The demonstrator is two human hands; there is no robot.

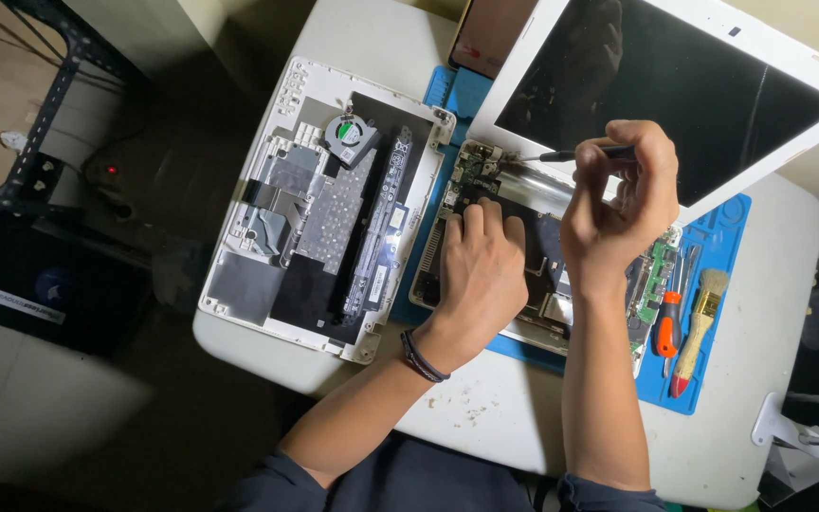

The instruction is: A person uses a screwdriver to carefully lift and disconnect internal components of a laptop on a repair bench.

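Head view: right hand (pixel 618 194) grips black screwdriver (pixel 575 154), tip at hinge (pixel 481 161); left hand (pixel 481 270) lies flat on laptop base (pixel 547 308). Removed bottom cover (pixel 324 209) left; brush (pixel 699 327), orange screwdriver (pixel 667 327) right on blue mat (pixel 722 246).

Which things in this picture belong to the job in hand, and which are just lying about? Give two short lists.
In use:
right hand
thin screwdriver
left hand
opened laptop base
white-framed screen
blue work mat

Lying about:
removed bottom cover with fan
orange-handled screwdriver
brush
white table
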